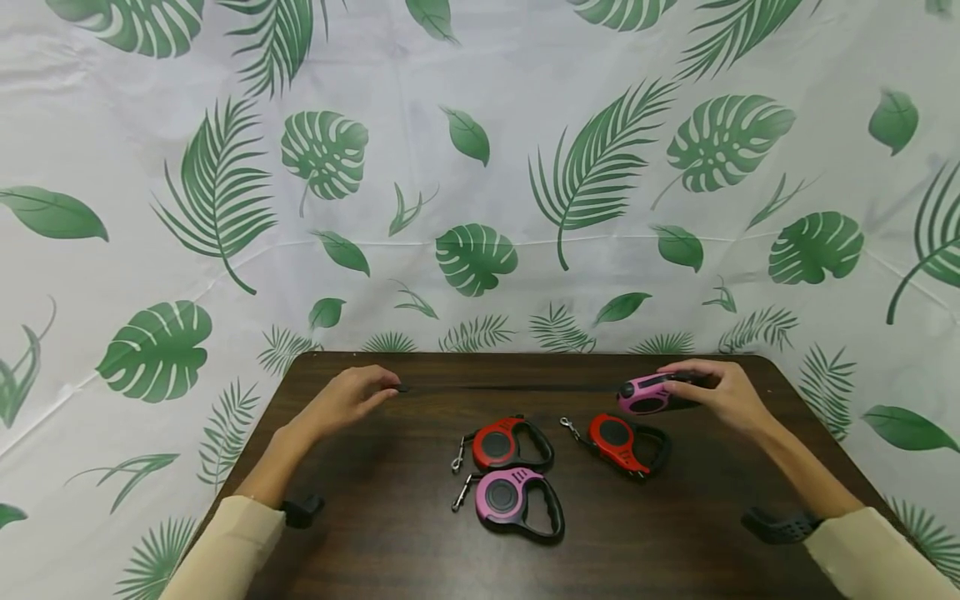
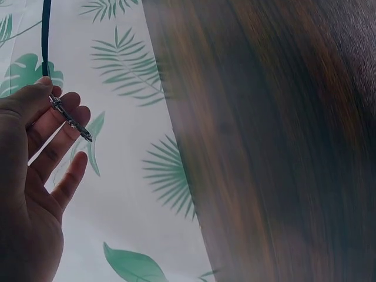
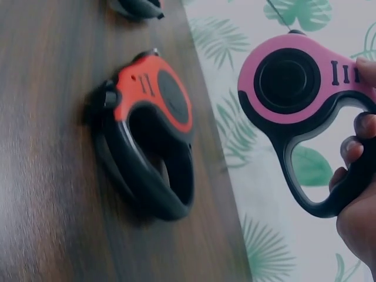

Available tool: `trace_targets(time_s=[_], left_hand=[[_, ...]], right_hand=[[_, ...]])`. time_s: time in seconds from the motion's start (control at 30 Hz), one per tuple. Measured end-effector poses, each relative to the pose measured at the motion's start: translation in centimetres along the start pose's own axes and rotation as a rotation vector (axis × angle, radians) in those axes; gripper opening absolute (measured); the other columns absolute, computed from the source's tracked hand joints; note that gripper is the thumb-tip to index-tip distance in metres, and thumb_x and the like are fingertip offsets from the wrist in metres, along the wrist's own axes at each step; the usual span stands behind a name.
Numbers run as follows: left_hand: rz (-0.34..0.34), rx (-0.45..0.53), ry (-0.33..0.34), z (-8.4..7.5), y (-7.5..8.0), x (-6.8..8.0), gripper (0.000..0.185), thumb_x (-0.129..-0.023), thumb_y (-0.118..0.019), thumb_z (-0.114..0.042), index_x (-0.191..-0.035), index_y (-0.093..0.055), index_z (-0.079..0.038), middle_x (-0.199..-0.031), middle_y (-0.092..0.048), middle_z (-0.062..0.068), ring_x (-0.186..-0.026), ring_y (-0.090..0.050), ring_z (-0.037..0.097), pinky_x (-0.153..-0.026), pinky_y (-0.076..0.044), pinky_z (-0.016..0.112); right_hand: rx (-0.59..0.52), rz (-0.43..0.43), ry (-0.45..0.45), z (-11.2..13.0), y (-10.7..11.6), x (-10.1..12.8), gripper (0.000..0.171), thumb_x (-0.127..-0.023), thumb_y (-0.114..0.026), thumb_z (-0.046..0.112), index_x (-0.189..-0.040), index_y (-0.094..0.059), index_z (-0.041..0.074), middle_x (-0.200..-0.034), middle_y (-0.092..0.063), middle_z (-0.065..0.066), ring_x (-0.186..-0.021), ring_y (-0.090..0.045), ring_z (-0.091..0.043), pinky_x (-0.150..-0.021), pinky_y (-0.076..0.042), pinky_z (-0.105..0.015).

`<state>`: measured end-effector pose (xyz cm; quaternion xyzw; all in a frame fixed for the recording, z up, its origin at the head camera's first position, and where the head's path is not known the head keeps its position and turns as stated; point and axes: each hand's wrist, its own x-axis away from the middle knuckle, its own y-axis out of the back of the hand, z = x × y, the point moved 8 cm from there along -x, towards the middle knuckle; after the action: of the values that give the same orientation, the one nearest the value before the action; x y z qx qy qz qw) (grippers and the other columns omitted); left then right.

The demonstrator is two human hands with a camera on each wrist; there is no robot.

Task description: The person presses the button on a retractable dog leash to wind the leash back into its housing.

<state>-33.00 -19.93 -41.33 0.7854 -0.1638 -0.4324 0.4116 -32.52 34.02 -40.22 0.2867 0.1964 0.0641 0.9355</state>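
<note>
Right hand [image 3: 358,194] grip curls round glossy pink leash housing [image 3: 294,82]; left hand [image 2: 35,176] pinches metal clasp [image 2: 70,120], seemingly taut cord [image 1: 510,387].

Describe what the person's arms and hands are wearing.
Both arms wear long, plain beige sleeves: the left sleeve and the right sleeve. A black strap-mounted device sits at each wrist, left and right. The left hand and right hand are bare, with no gloves or rings visible.

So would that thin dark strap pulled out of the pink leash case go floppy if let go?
Probably. The thin dark strap looks taut only between the left hand and the pink leash case. Its metal clip probably weighs the end.
</note>
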Motion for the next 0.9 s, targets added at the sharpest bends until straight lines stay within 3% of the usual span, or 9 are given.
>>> trace_targets(time_s=[0.33,0.57,0.9], left_hand=[[0.022,-0.007,0.028,-0.6,-0.8,-0.6,0.018,-0.092,-0.079,0.001,-0.108,-0.073,-0.001,-0.098,-0.077,0.006,-0.084,-0.074,0.019,-0.075,-0.061,0.041],[0.01,0.016,0.004,-1.2,-1.3,-0.8,0.02,-0.09,-0.08,0.003,-0.108,-0.073,-0.001,-0.098,-0.077,0.006,-0.084,-0.074,0.018,-0.074,-0.061,0.041],[0.024,0.013,0.021,-1.9,-2.0,-1.6,0.019,-0.092,-0.08,-0.003,-0.11,-0.074,-0.003,-0.098,-0.078,0.005,-0.087,-0.074,0.018,-0.079,-0.061,0.043]], right_hand=[[-0.063,0.009,0.003,0.5,-1.4,-0.2,0.024,-0.098,-0.076,0.008,-0.121,-0.077,0.002,-0.11,-0.075,0.013,-0.088,-0.067,-0.01,-0.071,-0.059,-0.024],[-0.094,0.001,-0.003,0.7,-2.4,0.0,0.025,-0.098,-0.076,0.007,-0.122,-0.076,0.0,-0.11,-0.075,0.013,-0.089,-0.066,-0.009,-0.072,-0.059,-0.024],[-0.121,0.017,0.0,1.4,-3.6,-0.3,0.025,-0.098,-0.076,0.008,-0.122,-0.076,0.001,-0.111,-0.076,0.01,-0.09,-0.068,-0.012,-0.074,-0.06,-0.026]])
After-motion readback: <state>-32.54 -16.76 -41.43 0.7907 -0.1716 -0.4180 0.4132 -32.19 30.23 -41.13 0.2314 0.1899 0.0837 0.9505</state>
